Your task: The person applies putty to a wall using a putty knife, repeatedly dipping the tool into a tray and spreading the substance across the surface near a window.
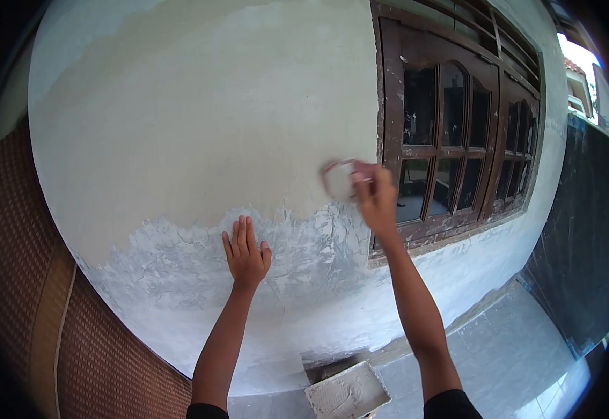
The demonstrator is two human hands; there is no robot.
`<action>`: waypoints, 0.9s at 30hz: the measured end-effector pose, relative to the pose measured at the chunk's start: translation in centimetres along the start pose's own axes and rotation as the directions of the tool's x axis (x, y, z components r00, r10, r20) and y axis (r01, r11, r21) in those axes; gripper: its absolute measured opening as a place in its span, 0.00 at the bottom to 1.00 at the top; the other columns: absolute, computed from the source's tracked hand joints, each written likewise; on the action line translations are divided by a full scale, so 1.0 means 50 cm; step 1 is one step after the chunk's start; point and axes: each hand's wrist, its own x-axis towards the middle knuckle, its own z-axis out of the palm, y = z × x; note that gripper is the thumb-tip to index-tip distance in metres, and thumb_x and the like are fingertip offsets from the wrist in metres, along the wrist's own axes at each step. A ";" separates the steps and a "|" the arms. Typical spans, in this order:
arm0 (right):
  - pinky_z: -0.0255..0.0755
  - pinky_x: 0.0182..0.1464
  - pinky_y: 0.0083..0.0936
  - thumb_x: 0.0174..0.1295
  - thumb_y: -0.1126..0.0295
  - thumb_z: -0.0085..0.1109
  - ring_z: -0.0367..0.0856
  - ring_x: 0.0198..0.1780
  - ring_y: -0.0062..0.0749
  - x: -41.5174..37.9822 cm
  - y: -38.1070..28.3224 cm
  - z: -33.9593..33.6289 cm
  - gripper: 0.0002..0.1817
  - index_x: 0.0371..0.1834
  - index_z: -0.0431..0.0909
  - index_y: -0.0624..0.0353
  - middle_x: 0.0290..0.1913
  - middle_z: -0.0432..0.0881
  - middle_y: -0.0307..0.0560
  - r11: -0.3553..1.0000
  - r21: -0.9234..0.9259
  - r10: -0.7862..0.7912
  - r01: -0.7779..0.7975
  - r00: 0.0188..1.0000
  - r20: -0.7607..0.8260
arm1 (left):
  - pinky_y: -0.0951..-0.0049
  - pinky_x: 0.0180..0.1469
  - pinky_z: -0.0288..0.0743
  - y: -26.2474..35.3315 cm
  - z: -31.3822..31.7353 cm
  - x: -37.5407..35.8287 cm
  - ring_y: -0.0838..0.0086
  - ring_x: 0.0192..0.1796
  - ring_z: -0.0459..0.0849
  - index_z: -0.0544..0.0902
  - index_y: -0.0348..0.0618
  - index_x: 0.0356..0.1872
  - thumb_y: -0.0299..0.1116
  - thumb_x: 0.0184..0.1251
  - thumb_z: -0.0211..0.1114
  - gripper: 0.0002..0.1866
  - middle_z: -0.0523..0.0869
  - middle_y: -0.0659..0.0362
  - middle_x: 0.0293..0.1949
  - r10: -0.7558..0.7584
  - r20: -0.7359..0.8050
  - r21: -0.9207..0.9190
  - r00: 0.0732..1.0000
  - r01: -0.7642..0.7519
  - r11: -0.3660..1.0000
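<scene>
My left hand (246, 255) is flat against the wall (179, 133), fingers stretched out. It lies on the rough, patchy white area below the smoother beige surface. Higher and to the right, near the window frame, my right hand (378, 199) grips a reddish flat piece (365, 170) with a pale middle. Motion blurs this piece, and I cannot tell its exact kind. It overlaps the wall just above the ragged edge of the white patch.
A brown wooden window (451, 150) with glass panes is set into the wall at right. Below, a tray (380, 380) of whitish paste stands on the tiled floor (486, 356). Woven brown panels (102, 342) line the left, and a dark sheet (577, 237) hangs at far right.
</scene>
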 end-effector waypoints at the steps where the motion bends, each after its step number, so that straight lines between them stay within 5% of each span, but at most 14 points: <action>1: 0.74 0.36 0.28 0.69 0.61 0.58 0.78 0.34 0.28 -0.008 0.005 0.010 0.16 0.45 0.73 0.65 0.35 0.77 0.48 0.929 -0.272 -0.206 0.251 0.961 0.184 | 0.47 0.75 0.46 -0.003 0.001 -0.002 0.58 0.74 0.59 0.62 0.33 0.71 0.38 0.67 0.51 0.32 0.64 0.49 0.71 0.008 0.021 -0.008 1.000 -0.008 1.000; 2: 0.70 0.45 0.41 0.67 0.63 0.57 0.76 0.39 0.46 -0.009 0.003 0.013 0.13 0.41 0.73 0.63 0.37 0.75 0.57 0.922 -0.318 -0.172 0.220 0.970 0.171 | 0.46 0.75 0.43 -0.006 0.000 0.000 0.56 0.74 0.58 0.60 0.32 0.71 0.37 0.66 0.52 0.33 0.62 0.48 0.71 0.017 0.038 -0.014 0.999 -0.017 1.000; 3: 0.70 0.45 0.41 0.67 0.63 0.57 0.76 0.39 0.46 0.002 0.012 0.006 0.13 0.41 0.73 0.63 0.37 0.75 0.57 0.923 -0.318 -0.171 0.218 0.971 0.168 | 0.46 0.75 0.43 -0.007 0.000 0.000 0.56 0.74 0.58 0.60 0.32 0.71 0.37 0.66 0.52 0.33 0.62 0.48 0.71 0.020 0.038 -0.014 0.999 -0.020 1.000; 6: 0.71 0.43 0.37 0.67 0.60 0.57 0.77 0.40 0.45 0.046 0.038 -0.040 0.15 0.42 0.75 0.64 0.38 0.76 0.58 0.992 -0.016 0.122 -0.128 0.972 -0.203 | 0.46 0.75 0.43 -0.004 0.001 0.001 0.56 0.74 0.58 0.60 0.32 0.71 0.37 0.66 0.51 0.33 0.62 0.48 0.71 0.014 0.018 -0.014 1.000 -0.014 1.000; 9: 0.71 0.42 0.36 0.67 0.60 0.57 0.77 0.41 0.45 0.028 0.017 -0.017 0.16 0.42 0.75 0.64 0.39 0.76 0.58 0.992 0.120 0.040 -0.034 0.998 -0.044 | 0.49 0.75 0.48 -0.002 0.003 0.004 0.61 0.74 0.60 0.65 0.35 0.70 0.39 0.68 0.51 0.31 0.66 0.51 0.70 0.000 -0.009 0.007 1.000 0.000 1.000; 11: 0.71 0.43 0.34 0.67 0.60 0.58 0.77 0.43 0.43 0.006 -0.015 0.000 0.14 0.41 0.76 0.62 0.37 0.76 0.58 0.955 -0.255 -0.105 0.153 0.976 0.191 | 0.49 0.75 0.48 -0.004 0.003 -0.001 0.61 0.74 0.60 0.65 0.35 0.70 0.39 0.68 0.50 0.31 0.65 0.51 0.70 0.003 0.002 0.016 1.000 -0.004 1.000; 14: 0.71 0.42 0.36 0.66 0.61 0.58 0.78 0.40 0.46 0.033 0.022 -0.018 0.14 0.41 0.75 0.63 0.36 0.75 0.58 0.930 -0.345 -0.113 0.127 0.992 0.061 | 0.49 0.75 0.48 -0.005 0.002 -0.002 0.61 0.74 0.60 0.65 0.35 0.70 0.39 0.68 0.50 0.30 0.65 0.51 0.71 0.008 0.002 0.013 1.000 -0.008 1.000; 16: 0.71 0.40 0.38 0.66 0.62 0.59 0.78 0.37 0.47 0.050 0.021 -0.043 0.14 0.41 0.75 0.63 0.36 0.75 0.57 0.998 -0.007 0.064 -0.067 0.975 -0.213 | 0.49 0.75 0.47 -0.005 0.002 -0.002 0.61 0.74 0.60 0.65 0.35 0.70 0.39 0.68 0.50 0.31 0.65 0.51 0.71 0.003 -0.001 0.016 1.000 -0.003 1.000; 19: 0.72 0.40 0.38 0.66 0.62 0.59 0.79 0.35 0.46 0.028 0.001 -0.012 0.14 0.42 0.75 0.63 0.36 0.76 0.56 0.999 0.036 0.036 -0.037 0.999 0.014 | 0.47 0.75 0.45 -0.006 0.006 -0.001 0.58 0.74 0.59 0.62 0.34 0.70 0.39 0.68 0.49 0.31 0.64 0.49 0.71 0.015 0.008 0.011 1.000 -0.015 1.000; 25: 0.74 0.38 0.33 0.68 0.62 0.56 0.79 0.33 0.37 0.054 0.037 -0.040 0.13 0.45 0.74 0.62 0.36 0.78 0.53 0.988 -0.152 -0.012 -0.016 0.983 -0.181 | 0.48 0.75 0.47 -0.005 0.005 -0.002 0.60 0.74 0.61 0.65 0.34 0.70 0.39 0.69 0.50 0.30 0.66 0.51 0.70 -0.005 0.003 0.014 1.000 0.005 1.000; 27: 0.75 0.32 0.26 0.69 0.62 0.56 0.79 0.30 0.27 0.036 -0.016 -0.042 0.14 0.46 0.74 0.63 0.35 0.79 0.47 0.949 0.233 0.252 -0.214 0.956 -0.148 | 0.48 0.75 0.47 -0.002 0.005 -0.004 0.60 0.73 0.61 0.65 0.34 0.70 0.39 0.69 0.50 0.30 0.66 0.51 0.70 -0.003 -0.006 0.012 1.000 0.003 1.000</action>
